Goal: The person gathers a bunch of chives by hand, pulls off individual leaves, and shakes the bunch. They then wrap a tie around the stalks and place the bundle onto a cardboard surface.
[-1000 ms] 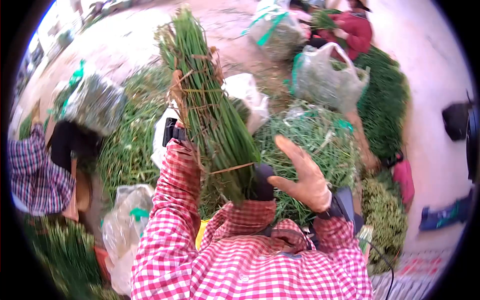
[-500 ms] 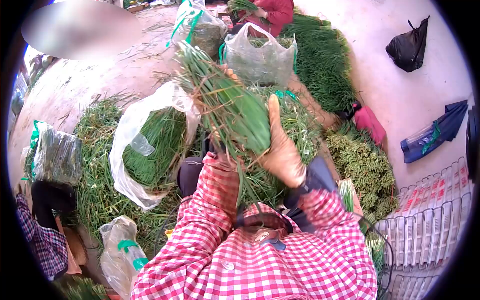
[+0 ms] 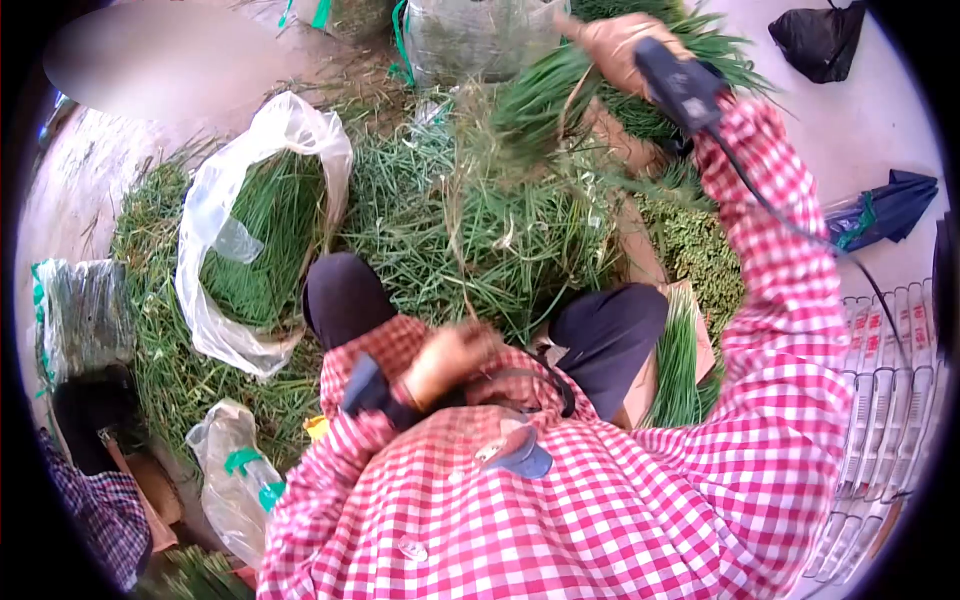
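At the upper right my right hand (image 3: 625, 48), in a tan glove, is closed around a bunch of chives (image 3: 540, 100). The long green leaves hang to the left and right of the fist, and those on the left are blurred. My left hand (image 3: 450, 362) is low in front of my shirt, over my lap, its fingers smeared by motion. A thin dry stalk (image 3: 460, 240) runs down toward this hand; whether the fingers hold it I cannot make out. Between my knees and the bags lies a heap of loose green leaves (image 3: 490, 225).
An opened clear plastic bag (image 3: 195, 270) of chives stands left of my knee. Filled bags (image 3: 480, 40) stand at the back. Plastic crates (image 3: 885, 400) are at my right, near a pile of green sprigs (image 3: 690, 240). A cable (image 3: 850, 255) hangs from my right wrist.
My right hand has swung up and to the right with the chives. My left hand has left the bunch and dropped toward my lap. The view has shifted, showing both knees.
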A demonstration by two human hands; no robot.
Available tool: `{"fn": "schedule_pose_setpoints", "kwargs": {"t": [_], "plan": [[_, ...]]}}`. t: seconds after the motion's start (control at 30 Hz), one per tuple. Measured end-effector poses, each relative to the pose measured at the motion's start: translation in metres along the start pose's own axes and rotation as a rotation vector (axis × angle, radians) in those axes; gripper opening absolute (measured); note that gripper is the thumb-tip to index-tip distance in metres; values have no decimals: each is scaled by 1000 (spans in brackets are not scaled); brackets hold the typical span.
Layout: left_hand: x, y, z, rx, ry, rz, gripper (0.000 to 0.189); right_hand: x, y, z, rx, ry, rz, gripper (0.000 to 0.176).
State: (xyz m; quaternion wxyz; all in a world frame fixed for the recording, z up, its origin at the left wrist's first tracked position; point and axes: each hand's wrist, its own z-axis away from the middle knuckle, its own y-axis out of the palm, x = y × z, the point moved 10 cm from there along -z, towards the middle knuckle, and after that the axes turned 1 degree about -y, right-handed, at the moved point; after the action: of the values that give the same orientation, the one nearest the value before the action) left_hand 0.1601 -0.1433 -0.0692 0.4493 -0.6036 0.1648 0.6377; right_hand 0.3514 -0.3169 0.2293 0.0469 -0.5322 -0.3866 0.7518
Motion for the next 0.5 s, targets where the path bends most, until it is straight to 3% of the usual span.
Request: {"fn": "schedule_pose_setpoints", "kwargs": {"t": [0.07, 0.13, 0.17, 0.2, 0.23, 0.27, 0.33, 0.37, 0.4, 0.43, 0.47, 0.5], "plan": [[-4, 36, 16, 270, -5, 156, 44, -54, 10, -1, -166, 287, -25, 32], [0, 30, 10, 204, -21, 537, 38, -31, 23, -12, -295, 96, -652, 15], [-1, 14, 9, 75, 82, 376, 38, -11, 47, 3, -75, 12, -255, 14], [-9, -5, 4, -51, 205, 202, 38, -14, 33, 4, -5, 115, -207, 14], [-31, -25, 8, -22, 148, -109, 37, -16, 19, 7, 72, 214, -152, 14], [-33, -39, 10, -148, 166, -150, 27, -45, 3, 16, -65, 452, -343, 13], [-39, -75, 18, -409, 190, -57, 23, -40, -22, 27, -199, 472, -542, 11], [-39, -83, 22, -432, 117, 25, 30, -24, 11, 18, 40, 228, -367, 11], [-22, -76, 19, -274, -97, 170, 32, -30, 24, 21, 79, 178, -252, 10], [-32, -85, 21, -289, -76, 141, 33, -33, 33, 23, 111, 124, -138, 11], [-37, -87, 24, -305, -58, 132, 34, -54, 20, 24, -50, 230, -72, 10], [-14, -72, 22, -252, -119, 388, 32, -65, 6, 25, -206, 316, -18, 10]]}}
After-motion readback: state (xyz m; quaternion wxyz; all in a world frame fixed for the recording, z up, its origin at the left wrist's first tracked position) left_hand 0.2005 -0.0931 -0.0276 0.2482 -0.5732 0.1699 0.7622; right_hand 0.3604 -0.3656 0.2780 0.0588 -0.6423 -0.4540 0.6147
